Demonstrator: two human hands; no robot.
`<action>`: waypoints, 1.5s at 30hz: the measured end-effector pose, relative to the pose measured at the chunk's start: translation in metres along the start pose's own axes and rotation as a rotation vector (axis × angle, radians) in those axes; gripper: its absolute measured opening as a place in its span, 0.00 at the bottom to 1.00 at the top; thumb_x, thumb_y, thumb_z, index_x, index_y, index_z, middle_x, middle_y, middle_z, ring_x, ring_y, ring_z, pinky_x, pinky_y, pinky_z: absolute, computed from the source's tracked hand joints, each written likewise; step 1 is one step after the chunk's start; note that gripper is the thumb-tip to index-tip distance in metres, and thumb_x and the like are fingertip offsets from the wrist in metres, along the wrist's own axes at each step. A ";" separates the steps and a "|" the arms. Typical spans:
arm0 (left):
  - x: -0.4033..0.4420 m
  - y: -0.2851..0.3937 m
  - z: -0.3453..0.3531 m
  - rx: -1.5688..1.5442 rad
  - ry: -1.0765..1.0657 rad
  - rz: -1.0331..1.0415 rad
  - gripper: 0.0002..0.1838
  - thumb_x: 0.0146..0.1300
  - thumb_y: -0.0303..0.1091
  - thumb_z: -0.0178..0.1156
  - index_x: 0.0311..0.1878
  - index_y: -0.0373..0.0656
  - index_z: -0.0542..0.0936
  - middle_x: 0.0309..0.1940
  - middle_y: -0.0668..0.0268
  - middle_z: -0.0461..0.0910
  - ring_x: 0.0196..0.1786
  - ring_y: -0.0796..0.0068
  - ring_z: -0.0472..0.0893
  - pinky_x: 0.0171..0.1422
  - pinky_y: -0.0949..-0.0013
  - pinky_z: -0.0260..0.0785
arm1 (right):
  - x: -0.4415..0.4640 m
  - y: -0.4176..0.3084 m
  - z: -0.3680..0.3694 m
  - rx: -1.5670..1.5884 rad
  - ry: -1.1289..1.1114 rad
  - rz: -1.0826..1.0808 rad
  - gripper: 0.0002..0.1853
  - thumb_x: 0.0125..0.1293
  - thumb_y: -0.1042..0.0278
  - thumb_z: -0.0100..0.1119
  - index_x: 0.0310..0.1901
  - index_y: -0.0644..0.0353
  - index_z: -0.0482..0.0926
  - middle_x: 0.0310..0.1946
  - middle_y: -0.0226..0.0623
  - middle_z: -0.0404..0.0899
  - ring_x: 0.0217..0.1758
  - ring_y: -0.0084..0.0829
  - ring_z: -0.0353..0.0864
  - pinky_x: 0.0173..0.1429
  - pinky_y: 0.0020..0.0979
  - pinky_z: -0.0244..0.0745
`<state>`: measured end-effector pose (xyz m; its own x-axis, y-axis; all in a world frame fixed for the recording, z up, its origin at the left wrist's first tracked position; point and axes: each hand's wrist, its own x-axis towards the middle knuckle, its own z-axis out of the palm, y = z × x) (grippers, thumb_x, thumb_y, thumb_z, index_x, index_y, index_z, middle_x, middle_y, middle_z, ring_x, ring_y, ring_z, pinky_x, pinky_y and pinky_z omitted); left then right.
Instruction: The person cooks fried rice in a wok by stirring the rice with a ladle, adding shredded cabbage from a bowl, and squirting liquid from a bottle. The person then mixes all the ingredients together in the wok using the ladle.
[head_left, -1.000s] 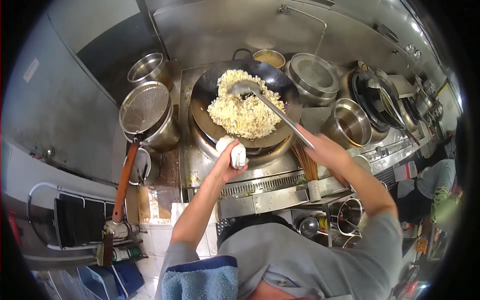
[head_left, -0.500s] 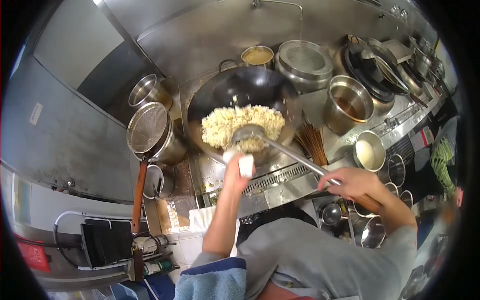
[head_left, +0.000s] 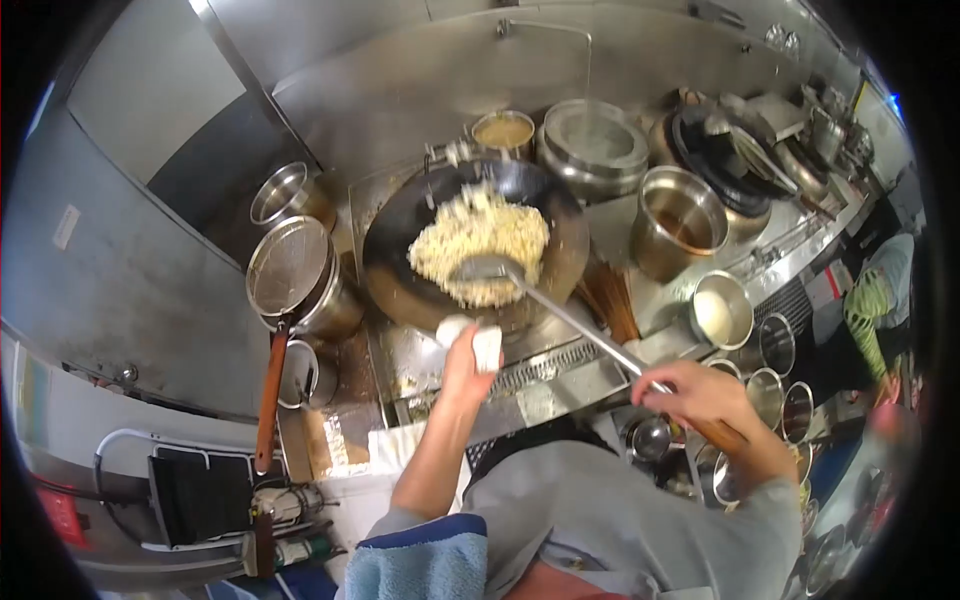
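A large black wok (head_left: 395, 215) sits on the range, holding a heap of fried rice (head_left: 480, 235) pale yellow in colour. Some grains are in the air above the heap's far side. My left hand (head_left: 464, 372) is closed round a folded white cloth (head_left: 486, 348) at the wok's near rim; the cloth hides the rim there. My right hand (head_left: 700, 395) grips a long-handled ladle (head_left: 570, 322) by its wooden end. The ladle's metal bowl lies upside down against the near part of the rice.
Left of the wok, a strainer (head_left: 290, 265) with a wooden handle rests on a steel pot. A bamboo brush (head_left: 608, 300) lies right of the wok. Beyond it stand a pot of brown liquid (head_left: 682, 225) and a bowl of white contents (head_left: 722, 310). Another person (head_left: 870, 320) is at far right.
The wok has tilted, and rice is thrown up at its far side. The ladle stays at the near side of the rice. The whole view has shifted slightly.
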<state>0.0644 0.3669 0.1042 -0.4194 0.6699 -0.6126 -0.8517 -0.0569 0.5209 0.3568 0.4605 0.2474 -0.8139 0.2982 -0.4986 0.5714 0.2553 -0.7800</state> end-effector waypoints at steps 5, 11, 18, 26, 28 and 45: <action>0.071 -0.030 -0.040 0.012 -0.331 0.093 0.05 0.64 0.37 0.48 0.37 0.49 0.71 0.25 0.68 0.76 0.28 0.72 0.76 0.30 0.71 0.69 | 0.075 0.004 0.001 -0.047 0.128 -0.034 0.06 0.64 0.67 0.50 0.39 0.59 0.74 0.16 0.30 0.71 0.13 0.20 0.70 0.19 0.25 0.65; -0.021 -0.066 -0.036 -0.094 -0.091 0.117 0.07 0.63 0.34 0.50 0.44 0.50 0.71 0.35 0.67 0.77 0.33 0.72 0.79 0.33 0.66 0.75 | 0.044 -0.034 0.023 0.182 0.374 -0.196 0.04 0.64 0.71 0.48 0.37 0.60 0.73 0.13 0.26 0.66 0.10 0.20 0.67 0.13 0.21 0.59; 0.084 0.010 -0.021 -0.053 -0.236 -0.017 0.05 0.63 0.36 0.51 0.36 0.47 0.73 0.26 0.70 0.77 0.27 0.75 0.78 0.25 0.70 0.68 | 0.130 0.031 0.057 1.865 -0.229 -0.659 0.12 0.70 0.70 0.41 0.53 0.52 0.66 0.27 0.39 0.62 0.09 0.16 0.57 0.07 0.18 0.57; 0.067 0.021 -0.012 0.027 -0.115 -0.124 0.09 0.62 0.41 0.50 0.38 0.47 0.72 0.28 0.65 0.77 0.28 0.70 0.77 0.28 0.68 0.69 | 0.116 -0.072 -0.023 0.831 0.657 -0.999 0.26 0.63 0.58 0.56 0.57 0.66 0.66 0.33 0.36 0.72 0.35 0.23 0.72 0.25 0.21 0.70; 0.071 0.021 -0.014 0.075 -0.145 -0.122 0.10 0.61 0.42 0.50 0.36 0.47 0.74 0.26 0.66 0.77 0.27 0.70 0.78 0.27 0.69 0.68 | 0.164 -0.083 -0.039 0.412 1.186 -1.007 0.19 0.60 0.60 0.60 0.46 0.66 0.73 0.26 0.30 0.72 0.31 0.20 0.72 0.24 0.21 0.66; 0.068 0.028 -0.015 0.155 -0.150 -0.111 0.08 0.60 0.40 0.51 0.35 0.47 0.74 0.25 0.67 0.78 0.25 0.69 0.79 0.22 0.70 0.66 | 0.254 -0.223 -0.148 0.576 0.579 -1.036 0.18 0.58 0.72 0.55 0.14 0.52 0.61 0.08 0.22 0.57 0.07 0.17 0.54 0.12 0.24 0.46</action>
<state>0.0078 0.3995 0.0683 -0.2649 0.7690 -0.5818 -0.8266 0.1296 0.5477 0.0384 0.6154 0.3504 -0.5995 0.5878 0.5433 -0.5285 0.2191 -0.8202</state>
